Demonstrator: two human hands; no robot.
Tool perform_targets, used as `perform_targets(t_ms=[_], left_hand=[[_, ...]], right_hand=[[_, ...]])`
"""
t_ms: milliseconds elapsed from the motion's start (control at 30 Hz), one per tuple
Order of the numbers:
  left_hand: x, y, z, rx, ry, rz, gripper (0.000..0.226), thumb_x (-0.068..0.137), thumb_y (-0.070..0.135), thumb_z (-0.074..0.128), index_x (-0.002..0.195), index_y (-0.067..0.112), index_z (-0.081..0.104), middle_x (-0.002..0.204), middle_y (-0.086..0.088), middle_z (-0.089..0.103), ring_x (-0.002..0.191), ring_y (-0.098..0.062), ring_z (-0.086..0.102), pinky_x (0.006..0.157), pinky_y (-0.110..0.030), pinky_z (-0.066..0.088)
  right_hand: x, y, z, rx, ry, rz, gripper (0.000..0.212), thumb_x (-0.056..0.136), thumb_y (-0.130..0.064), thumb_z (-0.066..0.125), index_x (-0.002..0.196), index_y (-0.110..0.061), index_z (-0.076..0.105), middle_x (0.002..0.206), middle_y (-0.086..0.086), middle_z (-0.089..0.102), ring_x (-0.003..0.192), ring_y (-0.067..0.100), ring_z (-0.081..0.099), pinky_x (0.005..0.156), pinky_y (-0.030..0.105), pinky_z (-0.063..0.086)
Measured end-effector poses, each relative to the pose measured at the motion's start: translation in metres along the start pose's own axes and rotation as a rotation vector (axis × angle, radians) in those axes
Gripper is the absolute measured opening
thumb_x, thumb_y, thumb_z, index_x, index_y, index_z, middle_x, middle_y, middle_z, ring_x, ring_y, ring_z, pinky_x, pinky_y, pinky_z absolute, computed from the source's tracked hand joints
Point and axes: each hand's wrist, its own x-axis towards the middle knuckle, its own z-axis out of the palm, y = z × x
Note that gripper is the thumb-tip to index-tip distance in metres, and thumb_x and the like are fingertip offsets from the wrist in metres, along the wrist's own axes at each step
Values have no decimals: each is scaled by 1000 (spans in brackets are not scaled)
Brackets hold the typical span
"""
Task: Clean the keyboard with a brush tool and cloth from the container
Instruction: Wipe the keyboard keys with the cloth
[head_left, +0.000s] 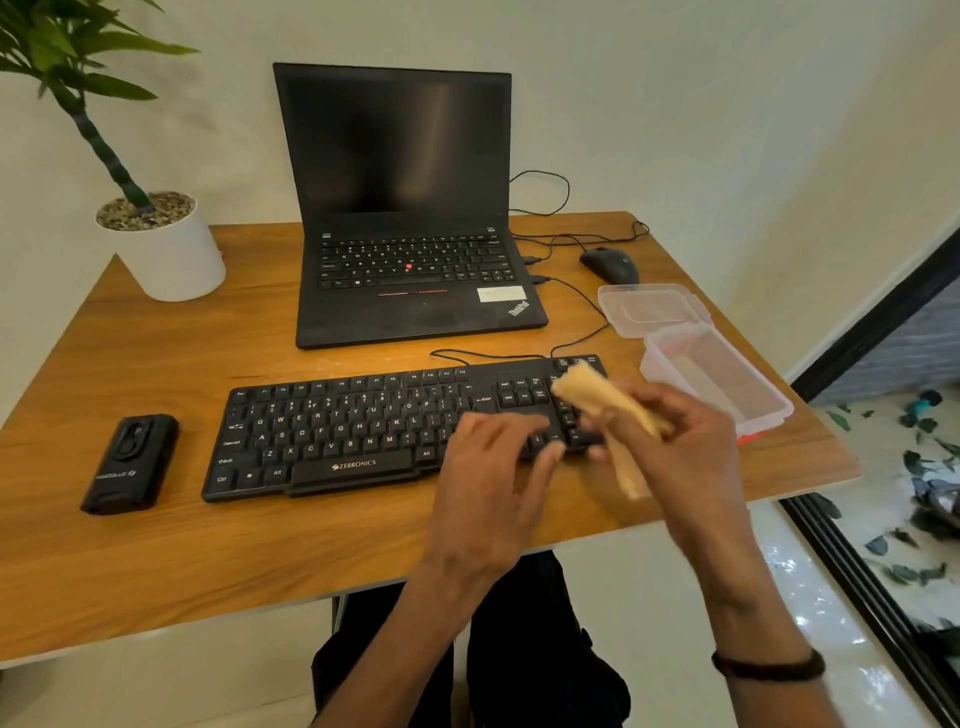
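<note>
Both hands hang over the right end of the black keyboard (363, 431), near the front edge of the wooden worktop (156, 545). The right hand (685, 441) has its fingers curled round a yellowish cloth (597, 397), blurred by motion; 1 end of the cloth sticks up and to the left over the number pad, and another part hangs below the hand. The left hand (488, 467) holds nothing, with its fingers loosely spread, its fingertips over the arrow keys and close to the cloth; whether they touch the keys cannot be told.

Just right of the keyboard stands the clear plastic container (727, 389), open, with its clear lid (649, 309) lying on the far side of it, touching or nearly touching it. A brush tool cannot be made out.

Farther back on the worktop sits an open black laptop (410, 208) with a dark screen. A black mouse (610, 265) lies to the right of it, with cables trailing round it. At the far left corner stands a white pot with a plant (166, 249). A small black device (130, 462) lies to the left of the keyboard.
</note>
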Motion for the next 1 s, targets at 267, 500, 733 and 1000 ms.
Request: perform_targets(t_ms=[267,500,733,1000], left_hand=[[-2,-25,22,164,-169,106,49,99,47,58,144,28,57,155,4,49,153,-15,27,129,-49,10],[1,-23,21,199,-206,4,57,102,51,52,155,32,40,166,5,32,158,-14,7,125,-39,-14],[-1,-30,25,151,-154,22,52,100,39,61,150,30,48,159,5,43,157,-15,16,127,-40,-5],[-1,-28,24,122,-113,34,50,99,33,65,147,27,53,158,3,45,156,-18,21,127,-42,-1]], right_hand=[[100,16,18,-1059,163,-307,27,96,-18,67,122,-20,72,113,9,73,101,30,67,82,42,57],[98,12,43,-1378,68,-177,29,92,-9,68,121,-11,67,112,14,68,107,31,61,79,40,54],[95,3,65,-1297,21,-235,31,90,-13,73,120,-12,69,112,14,68,105,30,63,82,37,56],[103,-8,44,-952,56,-283,29,93,-10,68,121,-17,73,116,9,73,105,26,66,88,33,49]])
